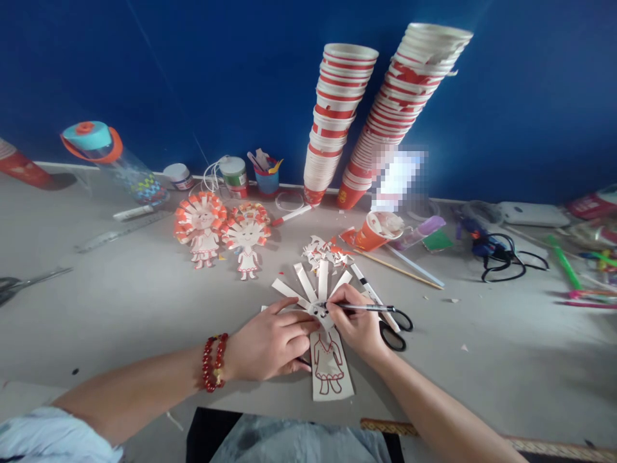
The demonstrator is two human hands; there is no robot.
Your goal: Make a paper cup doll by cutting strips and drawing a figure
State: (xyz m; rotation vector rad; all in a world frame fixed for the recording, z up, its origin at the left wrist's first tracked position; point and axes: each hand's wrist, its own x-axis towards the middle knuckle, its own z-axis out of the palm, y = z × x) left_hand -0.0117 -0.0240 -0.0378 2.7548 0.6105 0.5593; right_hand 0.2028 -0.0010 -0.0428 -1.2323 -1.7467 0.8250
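A paper cup cutout lies on the table in front of me, its white strips fanned out around a small drawn face. Below the face, a dress and legs are outlined in red on a strip of white paper. My left hand lies over the left side of the cutout, fingers stretched and pressing it down. A black pen is pinched in my right hand, its tip at the face. Black-handled scissors lie partly hidden beneath my right hand. A white marker rests beside them.
Two finished paper dolls lie at the back left. Tall paper cup stacks stand against the blue wall. Paper scraps, a cup of scraps, a wooden stick and a water bottle surround the work.
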